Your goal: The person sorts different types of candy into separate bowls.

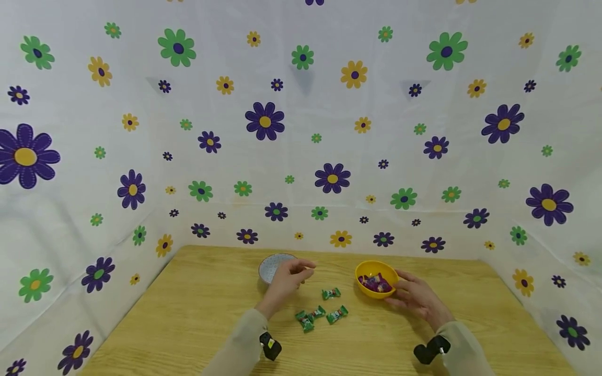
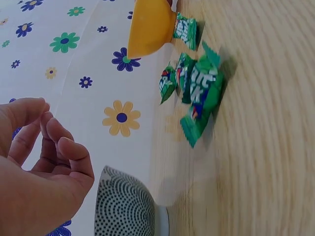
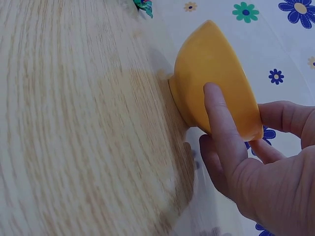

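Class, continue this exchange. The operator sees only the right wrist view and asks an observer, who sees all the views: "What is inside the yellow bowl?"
Observer: Purple sweets lie in the yellow bowl.
Operator: I glimpse a bit of green wrapper. How many green sweets are on the table?
Observer: Four, as the head view shows.
Operator: Where is the left hand?
Observer: Near the grey bowl.

Table point(image 1: 197, 308) with yellow bowl point(image 3: 211, 64), grey bowl point(image 2: 125, 206), sweets point(image 1: 331, 293)
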Demonstrator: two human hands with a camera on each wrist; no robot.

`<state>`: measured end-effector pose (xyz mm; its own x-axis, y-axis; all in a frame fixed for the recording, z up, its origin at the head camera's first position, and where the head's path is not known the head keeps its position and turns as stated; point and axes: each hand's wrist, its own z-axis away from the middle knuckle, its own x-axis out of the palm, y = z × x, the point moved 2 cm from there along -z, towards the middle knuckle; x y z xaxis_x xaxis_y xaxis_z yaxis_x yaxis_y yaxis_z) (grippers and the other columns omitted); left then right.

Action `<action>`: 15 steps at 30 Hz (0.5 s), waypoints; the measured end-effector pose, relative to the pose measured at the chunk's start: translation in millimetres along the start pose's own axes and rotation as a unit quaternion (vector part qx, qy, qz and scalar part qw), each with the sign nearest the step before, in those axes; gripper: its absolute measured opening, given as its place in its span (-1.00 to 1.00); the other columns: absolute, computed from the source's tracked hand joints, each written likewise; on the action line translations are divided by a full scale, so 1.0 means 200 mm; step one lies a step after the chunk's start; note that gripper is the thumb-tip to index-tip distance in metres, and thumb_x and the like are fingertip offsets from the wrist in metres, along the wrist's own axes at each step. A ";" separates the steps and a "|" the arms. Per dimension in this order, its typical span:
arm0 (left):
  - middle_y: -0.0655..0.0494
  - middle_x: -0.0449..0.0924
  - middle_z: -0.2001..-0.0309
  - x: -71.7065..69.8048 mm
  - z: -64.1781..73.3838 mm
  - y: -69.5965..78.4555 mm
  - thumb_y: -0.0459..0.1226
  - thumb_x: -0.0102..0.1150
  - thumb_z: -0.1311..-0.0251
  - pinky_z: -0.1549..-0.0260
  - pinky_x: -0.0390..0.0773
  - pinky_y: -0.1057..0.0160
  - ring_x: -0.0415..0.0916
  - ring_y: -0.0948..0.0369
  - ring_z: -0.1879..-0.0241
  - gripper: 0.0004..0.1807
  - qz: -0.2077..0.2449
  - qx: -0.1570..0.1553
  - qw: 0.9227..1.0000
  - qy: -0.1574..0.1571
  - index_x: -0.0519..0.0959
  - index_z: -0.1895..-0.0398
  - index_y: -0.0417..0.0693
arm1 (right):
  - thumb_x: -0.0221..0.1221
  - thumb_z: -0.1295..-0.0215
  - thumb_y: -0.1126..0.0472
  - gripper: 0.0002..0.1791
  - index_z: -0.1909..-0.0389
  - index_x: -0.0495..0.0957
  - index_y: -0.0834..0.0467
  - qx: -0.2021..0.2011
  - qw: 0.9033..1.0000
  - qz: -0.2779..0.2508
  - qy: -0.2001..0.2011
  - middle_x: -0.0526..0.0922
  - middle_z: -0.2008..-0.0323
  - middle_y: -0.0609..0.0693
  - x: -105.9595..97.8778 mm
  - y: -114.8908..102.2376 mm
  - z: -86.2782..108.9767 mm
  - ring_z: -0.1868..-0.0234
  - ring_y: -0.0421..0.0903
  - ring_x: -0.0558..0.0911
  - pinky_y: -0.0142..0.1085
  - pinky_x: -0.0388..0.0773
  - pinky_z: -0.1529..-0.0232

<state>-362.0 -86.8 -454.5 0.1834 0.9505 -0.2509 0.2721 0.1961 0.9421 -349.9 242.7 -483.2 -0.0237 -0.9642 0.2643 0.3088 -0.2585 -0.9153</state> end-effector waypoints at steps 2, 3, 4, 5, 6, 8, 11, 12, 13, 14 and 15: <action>-0.08 0.50 0.32 -0.02 0.00 -0.01 -0.16 0.12 -0.18 0.43 0.47 0.16 0.39 0.02 0.36 -0.84 -0.003 -0.005 1.000 0.010 0.60 0.21 0.07 | -0.02 -0.25 0.40 -0.33 -0.37 0.01 0.15 -0.001 1.000 0.001 0.000 0.03 -0.30 0.33 0.00 0.00 0.00 -0.19 0.32 0.24 -0.03 0.46 0.08; -0.07 0.50 0.32 -0.03 0.01 -0.01 -0.17 0.12 -0.18 0.45 0.46 0.20 0.39 0.01 0.36 -0.84 -0.004 -0.006 1.000 0.015 0.60 0.21 0.06 | -0.02 -0.25 0.40 -0.33 -0.37 0.01 0.15 -0.001 1.000 0.002 -0.001 0.03 -0.29 0.34 0.00 0.00 0.00 -0.19 0.32 0.24 -0.03 0.47 0.08; -0.09 0.50 0.31 -0.04 0.01 0.00 -0.18 0.12 -0.18 0.46 0.45 0.23 0.39 0.01 0.36 -0.84 -0.001 -0.004 1.000 0.019 0.60 0.21 0.04 | -0.02 -0.26 0.39 -0.33 -0.37 0.00 0.15 -0.001 1.000 0.004 -0.002 0.03 -0.29 0.35 -0.01 0.00 0.00 -0.19 0.32 0.24 -0.03 0.47 0.08; -0.12 0.51 0.29 -0.05 0.02 0.00 -0.19 0.12 -0.18 0.45 0.46 0.24 0.40 0.01 0.35 -0.83 0.002 -0.005 1.000 0.020 0.60 0.20 0.00 | -0.02 -0.25 0.39 -0.34 -0.37 0.01 0.16 -0.001 1.000 0.005 -0.001 0.03 -0.29 0.35 -0.01 0.00 0.00 -0.19 0.32 0.24 -0.03 0.47 0.08; -0.15 0.51 0.28 -0.06 0.02 0.01 -0.22 0.11 -0.19 0.44 0.46 0.23 0.40 0.01 0.35 -0.82 0.005 -0.008 1.000 0.022 0.59 0.19 -0.05 | -0.02 -0.26 0.39 -0.34 -0.37 0.01 0.16 -0.001 1.000 0.007 -0.002 0.03 -0.29 0.35 -0.01 0.01 0.00 -0.19 0.32 0.24 -0.03 0.47 0.08; -0.16 0.51 0.29 -0.07 0.04 0.05 -0.28 0.10 -0.20 0.43 0.46 0.22 0.41 0.05 0.38 -0.83 0.011 -0.012 1.000 0.025 0.58 0.18 -0.12 | -0.02 -0.26 0.39 -0.34 -0.36 0.01 0.17 -0.001 1.000 0.008 -0.002 0.04 -0.29 0.36 -0.01 0.01 0.00 -0.19 0.32 0.25 -0.04 0.47 0.08; -0.22 0.50 0.30 -0.09 0.04 0.04 -0.30 0.09 -0.20 0.47 0.45 0.18 0.40 0.05 0.42 -0.84 0.021 -0.016 0.999 0.033 0.58 0.19 -0.13 | 0.00 -0.26 0.38 -0.35 -0.36 0.03 0.17 0.000 1.000 0.009 0.003 0.05 -0.28 0.34 -0.01 0.00 0.00 -0.18 0.32 0.25 -0.04 0.47 0.08; -0.23 0.50 0.31 -0.10 0.03 0.04 -0.30 0.09 -0.19 0.48 0.45 0.16 0.40 0.05 0.44 -0.84 0.022 -0.015 0.999 0.040 0.58 0.20 -0.13 | 0.00 -0.26 0.38 -0.34 -0.36 0.02 0.17 0.000 1.000 0.010 0.002 0.05 -0.28 0.35 -0.01 0.00 0.00 -0.19 0.32 0.24 -0.05 0.47 0.07; -0.23 0.50 0.34 -0.10 0.03 0.02 -0.30 0.10 -0.19 0.50 0.44 0.16 0.40 0.05 0.46 -0.86 0.022 -0.010 0.999 0.048 0.59 0.22 -0.11 | 0.01 -0.26 0.37 -0.34 -0.36 0.02 0.17 0.001 1.000 0.011 0.002 0.04 -0.29 0.34 -0.01 0.00 0.00 -0.19 0.32 0.24 -0.05 0.46 0.07; -0.23 0.50 0.36 -0.11 0.02 0.01 -0.29 0.11 -0.18 0.53 0.43 0.18 0.40 0.04 0.48 -0.86 0.018 -0.005 0.998 0.060 0.60 0.24 -0.10 | 0.01 -0.26 0.37 -0.35 -0.36 0.03 0.17 0.001 1.000 0.011 0.005 0.05 -0.28 0.34 -0.01 -0.01 0.00 -0.19 0.31 0.24 -0.05 0.46 0.07; -0.24 0.50 0.36 -0.12 0.00 -0.01 -0.28 0.12 -0.18 0.55 0.43 0.19 0.41 0.03 0.49 -0.86 0.017 -0.003 0.997 0.072 0.61 0.25 -0.09 | 0.01 -0.26 0.37 -0.34 -0.36 0.03 0.17 0.002 1.000 0.012 0.005 0.04 -0.29 0.35 -0.01 -0.01 0.01 -0.20 0.31 0.23 -0.05 0.45 0.05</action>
<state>-366.0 -109.6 -450.8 0.0552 0.9811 -0.1854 0.2622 0.1649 0.9508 -349.3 245.6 -481.4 -0.0262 -0.9708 0.2386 0.3125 -0.2347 -0.9205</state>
